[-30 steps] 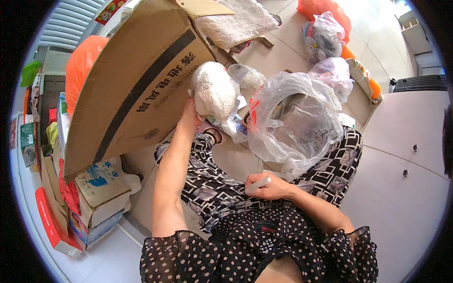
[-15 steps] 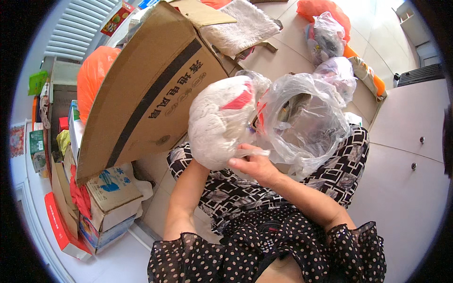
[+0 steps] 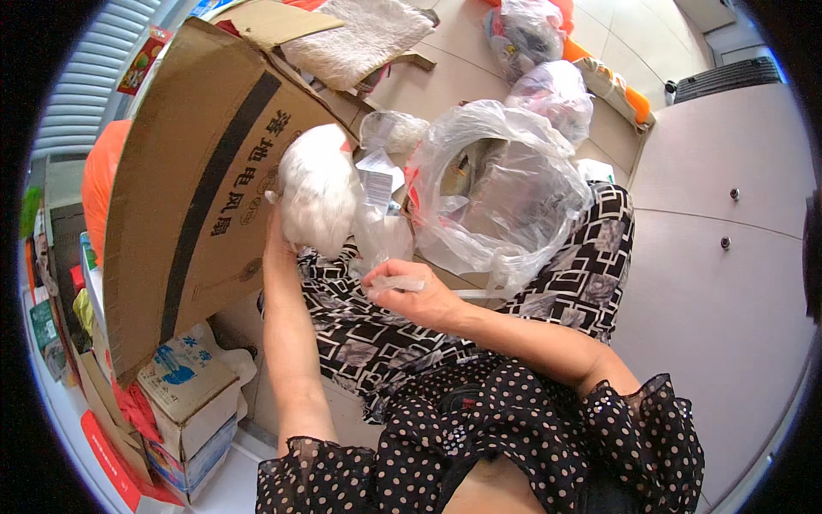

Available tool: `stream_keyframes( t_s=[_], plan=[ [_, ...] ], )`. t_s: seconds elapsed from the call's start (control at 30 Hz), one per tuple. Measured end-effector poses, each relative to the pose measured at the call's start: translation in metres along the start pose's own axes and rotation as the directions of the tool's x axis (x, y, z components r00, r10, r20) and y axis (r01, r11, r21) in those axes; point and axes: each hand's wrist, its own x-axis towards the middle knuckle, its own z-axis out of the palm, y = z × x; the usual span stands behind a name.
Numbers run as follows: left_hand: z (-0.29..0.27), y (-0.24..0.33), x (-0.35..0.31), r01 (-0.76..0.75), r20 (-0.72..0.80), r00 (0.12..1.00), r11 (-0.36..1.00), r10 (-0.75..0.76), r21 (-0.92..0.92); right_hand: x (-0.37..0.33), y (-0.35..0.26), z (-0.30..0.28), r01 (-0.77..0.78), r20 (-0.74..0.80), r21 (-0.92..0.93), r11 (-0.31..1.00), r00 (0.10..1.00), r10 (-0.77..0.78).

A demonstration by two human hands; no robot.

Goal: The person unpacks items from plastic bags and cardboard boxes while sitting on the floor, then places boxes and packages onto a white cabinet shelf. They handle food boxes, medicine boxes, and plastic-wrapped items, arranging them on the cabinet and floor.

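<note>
A white, soft-looking bundle (image 3: 318, 193), blurred by motion, is held up at the left by my left hand (image 3: 281, 233). Most of that hand's fingers are hidden behind the bundle. My right hand (image 3: 411, 295) is closed in a pinch on a strip of thin clear plastic bag (image 3: 381, 240), which hangs beside the bundle. Just beyond my right hand, a large clear plastic bag (image 3: 548, 231) gapes open across my lap, with items inside that I cannot make out. A small white bundle in plastic (image 3: 396, 131) lies behind.
A big cardboard panel (image 3: 193, 257) leans close at my left. Below it are a smaller carton (image 3: 193, 373) and a red box (image 3: 111, 458). Filled plastic bags (image 3: 552, 98) sit on the tiled floor ahead. A white cabinet (image 3: 719, 171) stands at the right.
My left hand has carried the white bundle to the left, away from the right hand. The plastic in my right hand now stretches apart from it. The whole view has shifted slightly.
</note>
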Motion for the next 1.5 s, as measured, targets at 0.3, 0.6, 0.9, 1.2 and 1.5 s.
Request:
stream_keyframes(
  t_s=[0.3, 0.6, 0.9, 1.2, 1.5],
  plan=[
    [0.081, -0.007, -0.025, -0.371, 0.231, 0.88, 0.297, 0.416, 0.88, -0.023, 0.026, 0.0, -0.02, 0.134, -0.102, 0.995, 0.99, 0.034],
    [0.196, -0.034, -0.033, -0.589, 0.501, 0.786, 0.191, 0.364, 0.785, -0.035, 0.036, -0.001, -0.022, 0.247, -0.233, 0.972, 0.966, 0.081],
    [0.217, 0.03, -0.054, -0.603, 0.412, 0.798, 0.612, 0.44, 0.512, -0.034, 0.038, -0.004, 0.003, 0.229, -0.165, 0.986, 0.973, 0.035],
    [0.235, 0.08, -0.088, -0.679, 0.42, 0.733, 0.542, 0.535, 0.495, -0.034, 0.036, -0.013, 0.021, 0.185, -0.112, 0.993, 0.983, 0.0],
    [0.231, 0.09, -0.09, -0.71, 0.412, 0.698, 0.498, 0.585, 0.498, -0.033, 0.047, -0.018, 0.074, 0.106, -0.072, 0.995, 0.992, -0.066]
  ],
)
